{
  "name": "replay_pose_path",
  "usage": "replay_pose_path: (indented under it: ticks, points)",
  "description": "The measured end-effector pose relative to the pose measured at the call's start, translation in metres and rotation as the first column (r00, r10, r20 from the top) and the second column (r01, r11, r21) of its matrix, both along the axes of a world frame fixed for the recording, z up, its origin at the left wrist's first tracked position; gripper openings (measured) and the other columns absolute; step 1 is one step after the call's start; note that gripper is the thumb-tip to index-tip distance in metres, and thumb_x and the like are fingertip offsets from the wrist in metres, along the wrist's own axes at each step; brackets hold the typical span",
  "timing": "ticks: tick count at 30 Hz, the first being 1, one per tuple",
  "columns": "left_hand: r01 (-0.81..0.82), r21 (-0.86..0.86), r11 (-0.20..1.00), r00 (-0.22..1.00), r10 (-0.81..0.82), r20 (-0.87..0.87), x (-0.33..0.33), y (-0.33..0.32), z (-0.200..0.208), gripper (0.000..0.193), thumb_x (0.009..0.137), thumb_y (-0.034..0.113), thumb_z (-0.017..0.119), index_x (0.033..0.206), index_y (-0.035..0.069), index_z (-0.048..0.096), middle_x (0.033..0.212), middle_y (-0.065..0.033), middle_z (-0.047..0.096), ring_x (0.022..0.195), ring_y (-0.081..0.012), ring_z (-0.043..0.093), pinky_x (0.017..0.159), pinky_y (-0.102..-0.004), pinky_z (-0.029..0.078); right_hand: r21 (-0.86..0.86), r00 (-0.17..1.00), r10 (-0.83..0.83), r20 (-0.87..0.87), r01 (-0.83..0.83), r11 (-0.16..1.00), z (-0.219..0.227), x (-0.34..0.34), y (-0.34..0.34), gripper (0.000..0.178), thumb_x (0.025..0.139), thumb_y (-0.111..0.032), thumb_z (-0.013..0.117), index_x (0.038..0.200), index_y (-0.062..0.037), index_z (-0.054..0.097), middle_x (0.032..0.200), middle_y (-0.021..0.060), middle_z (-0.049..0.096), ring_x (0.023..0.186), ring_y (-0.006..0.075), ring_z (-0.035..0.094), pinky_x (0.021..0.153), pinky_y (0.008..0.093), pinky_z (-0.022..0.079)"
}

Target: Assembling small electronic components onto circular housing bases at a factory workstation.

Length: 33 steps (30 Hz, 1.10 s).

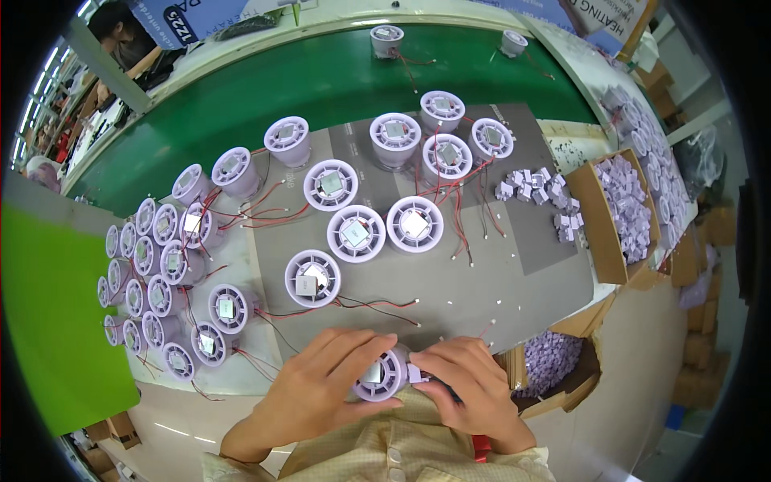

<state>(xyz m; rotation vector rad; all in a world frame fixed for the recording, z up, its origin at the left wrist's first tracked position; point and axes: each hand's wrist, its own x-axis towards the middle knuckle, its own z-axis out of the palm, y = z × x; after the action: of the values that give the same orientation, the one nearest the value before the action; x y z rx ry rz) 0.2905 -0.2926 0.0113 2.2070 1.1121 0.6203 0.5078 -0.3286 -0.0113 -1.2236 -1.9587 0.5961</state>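
Note:
At the near edge of the table, my left hand (325, 384) is wrapped round a round lilac plastic housing (391, 377) with a ribbed rim and a pale square plate in its middle. My right hand (470, 381) pinches a small lilac plastic piece (414, 373) against the housing's right side. Something dark shows under the right fingers, too hidden to name. Beyond my hands stand more such housings, among them one with a grey block (306, 286) on it and another (356, 234) farther back. Red and black wires with small white plugs trail from many of them.
Many wired housings (161, 296) crowd the left side. Small lilac pieces lie in a loose pile (540, 186), in a cardboard box (594, 217) at right and in a lower box (590, 369). A green belt (337, 96) runs behind; a person (120, 40) sits beyond it.

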Motion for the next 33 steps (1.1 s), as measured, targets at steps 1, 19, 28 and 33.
replay_pose_path:
  ticks: [1,19,28,33]
  points:
    - [-0.009,-0.004,1.0,0.999,0.009,0.051,0.0,0.001,0.001,0.066,0.061,0.029,0.092,0.118,0.007,0.067,0.11,-0.0077,0.065,0.089,-0.026,0.062,0.076,-0.0357,0.054,0.006,1.0,0.006,0.001,-0.006,1.0,0.0,0.001,0.001,0.031,0.071,-0.006,0.079,0.102,-0.0037,0.073,0.098,0.0094,0.067,0.085,0.0272,0.064,0.076,0.037,0.051]
    - [-0.013,-0.172,0.985,0.875,0.095,0.476,0.005,-0.016,-0.004,0.065,0.068,0.026,0.09,0.124,0.008,0.063,0.119,-0.0081,0.061,0.102,-0.0215,0.065,0.083,-0.0316,0.056,0.074,0.969,0.179,-0.173,-0.168,0.983,0.026,0.018,-0.002,0.028,0.083,0.004,0.066,0.11,0.0052,0.068,0.109,0.0229,0.064,0.095,0.0332,0.065,0.083,0.0365,0.053]
    - [0.043,-0.224,0.974,0.829,0.09,0.552,0.001,-0.014,0.012,0.065,0.066,0.024,0.092,0.123,0.008,0.065,0.11,-0.0063,0.062,0.097,-0.0182,0.064,0.081,-0.0291,0.054,0.228,0.984,0.147,-0.099,-0.121,0.966,0.038,0.011,-0.006,0.022,0.079,0.006,0.071,0.1,0.0028,0.072,0.107,0.0211,0.065,0.086,0.0286,0.066,0.074,0.0335,0.055]
    - [0.003,-0.167,0.986,0.823,0.093,0.561,0.0,-0.014,0.015,0.066,0.063,0.022,0.093,0.122,0.007,0.066,0.109,-0.0066,0.063,0.095,-0.0181,0.065,0.081,-0.0285,0.055,0.279,0.994,0.053,-0.1,-0.023,0.96,0.037,0.0,-0.004,0.022,0.073,0.0,0.074,0.095,-0.0013,0.074,0.093,0.0183,0.067,0.078,0.0291,0.065,0.067,0.0346,0.052]
